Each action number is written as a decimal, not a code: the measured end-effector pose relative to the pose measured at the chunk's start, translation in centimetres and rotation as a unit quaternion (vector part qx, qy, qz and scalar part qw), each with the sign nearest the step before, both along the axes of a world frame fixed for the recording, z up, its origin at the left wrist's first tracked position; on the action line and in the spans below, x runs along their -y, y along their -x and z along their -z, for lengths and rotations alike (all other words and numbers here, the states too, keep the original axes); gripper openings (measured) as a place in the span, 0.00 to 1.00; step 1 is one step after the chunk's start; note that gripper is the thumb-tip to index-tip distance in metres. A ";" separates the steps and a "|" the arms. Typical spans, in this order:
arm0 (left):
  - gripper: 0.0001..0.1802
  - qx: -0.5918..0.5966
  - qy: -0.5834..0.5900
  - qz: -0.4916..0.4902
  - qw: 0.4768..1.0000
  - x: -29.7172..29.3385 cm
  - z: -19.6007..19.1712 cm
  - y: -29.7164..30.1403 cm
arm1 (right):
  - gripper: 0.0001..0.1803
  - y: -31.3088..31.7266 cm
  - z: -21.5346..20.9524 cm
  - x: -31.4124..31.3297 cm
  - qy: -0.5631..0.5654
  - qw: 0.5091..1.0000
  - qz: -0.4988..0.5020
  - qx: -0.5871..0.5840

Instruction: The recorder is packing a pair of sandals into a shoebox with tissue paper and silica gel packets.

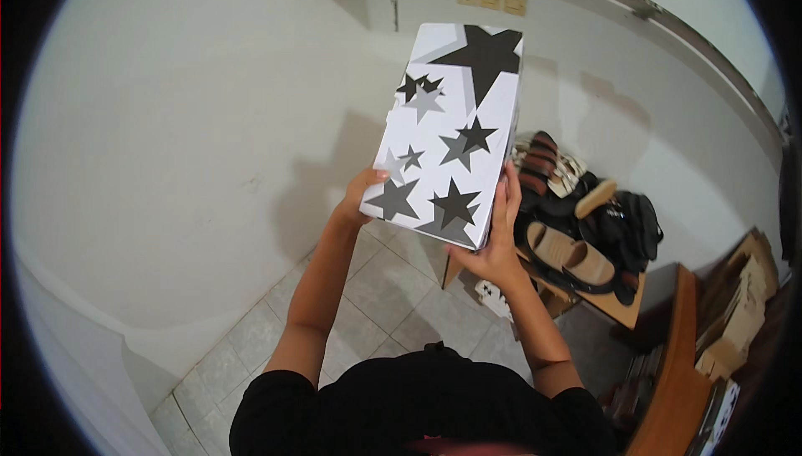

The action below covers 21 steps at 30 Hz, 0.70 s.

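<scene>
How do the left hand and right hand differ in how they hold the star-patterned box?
The left hand is at the left edge of the star-patterned box; the right hand is by its lower right corner. The left hand's fingers are mostly hidden, while the right hand shows fingers along the box's right side. Both are bare and hold the box's end nearer the person.

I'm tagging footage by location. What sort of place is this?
Possibly a shoe storeroom or small shop: footwear piled on a wooden table, brown cardboard nearby, and a star-patterned box.
</scene>
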State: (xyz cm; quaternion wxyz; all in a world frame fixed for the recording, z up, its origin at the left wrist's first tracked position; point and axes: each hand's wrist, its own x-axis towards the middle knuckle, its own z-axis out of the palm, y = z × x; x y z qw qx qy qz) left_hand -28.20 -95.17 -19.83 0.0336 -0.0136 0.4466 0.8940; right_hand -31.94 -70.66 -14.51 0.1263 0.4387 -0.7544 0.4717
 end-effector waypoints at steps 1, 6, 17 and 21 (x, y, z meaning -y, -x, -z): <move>0.30 -0.011 -0.009 0.013 1.000 0.0 1.2 1.4 | 0.64 1.4 1.0 -0.2 -0.018 0.998 0.013 -0.057; 0.36 -0.150 -0.011 -0.049 0.987 2.3 8.9 10.3 | 0.62 11.6 8.0 3.5 -0.001 0.982 -0.017 -0.186; 0.36 -0.354 0.220 -0.186 0.890 17.2 -3.8 30.3 | 0.53 32.3 -4.4 22.5 0.116 0.981 -0.110 -0.112; 0.30 -0.403 0.268 -0.212 0.849 21.9 -10.8 32.0 | 0.57 33.1 -12.2 25.2 -0.016 0.984 0.003 -0.176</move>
